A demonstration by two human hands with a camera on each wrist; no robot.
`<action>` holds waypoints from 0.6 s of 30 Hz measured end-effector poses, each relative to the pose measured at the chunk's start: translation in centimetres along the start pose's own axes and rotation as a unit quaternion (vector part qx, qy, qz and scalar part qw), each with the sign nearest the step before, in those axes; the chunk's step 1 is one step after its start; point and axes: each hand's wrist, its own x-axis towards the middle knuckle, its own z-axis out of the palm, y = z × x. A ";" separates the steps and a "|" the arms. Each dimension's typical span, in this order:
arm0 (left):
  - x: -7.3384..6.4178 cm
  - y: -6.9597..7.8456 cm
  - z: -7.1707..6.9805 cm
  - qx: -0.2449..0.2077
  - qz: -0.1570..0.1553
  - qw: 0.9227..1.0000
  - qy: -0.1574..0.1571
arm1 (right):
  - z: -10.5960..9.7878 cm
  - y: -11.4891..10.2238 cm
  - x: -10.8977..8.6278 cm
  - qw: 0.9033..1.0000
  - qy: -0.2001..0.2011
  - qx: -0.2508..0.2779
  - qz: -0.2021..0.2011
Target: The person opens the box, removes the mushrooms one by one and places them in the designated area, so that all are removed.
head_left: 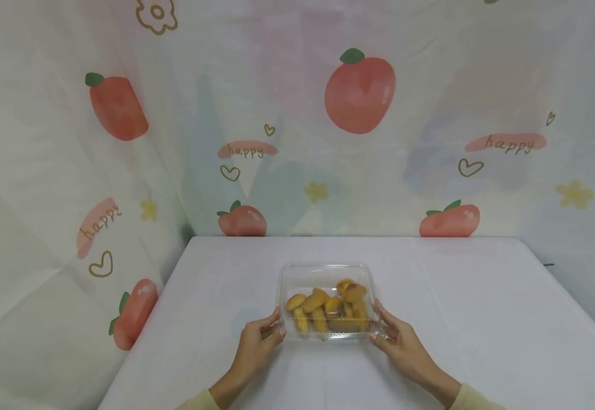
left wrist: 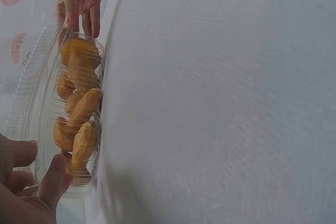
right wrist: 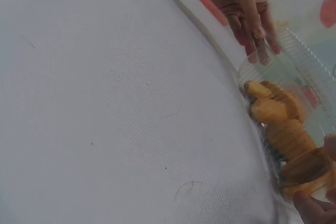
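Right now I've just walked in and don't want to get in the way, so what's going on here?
A person's left hand and right hand are holding a clear plastic box by its two opposite sides. Several yellow-brown mushrooms are inside it. The box is over the white table, in front of the person; whether it rests there or is slightly lifted is hard to tell.

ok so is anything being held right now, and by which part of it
Yes, the clear plastic container with yellow-brown mushrooms in it: the left hand grips its left side, the right hand its right side.
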 end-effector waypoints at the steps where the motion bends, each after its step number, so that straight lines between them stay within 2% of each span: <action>1: 0.0 0.0 0.0 0.000 -0.002 1.000 -0.001 | 0.0 0.0 0.0 1.000 0.000 0.001 -0.002; 10: 0.0 -0.2 -0.1 0.000 -0.007 1.000 -0.011 | 0.1 -0.1 -0.1 1.000 -0.004 0.006 0.007; 18: 0.1 -0.3 -0.2 -0.009 0.002 1.000 -0.013 | 0.0 -0.3 -0.1 1.000 -0.008 -0.006 0.021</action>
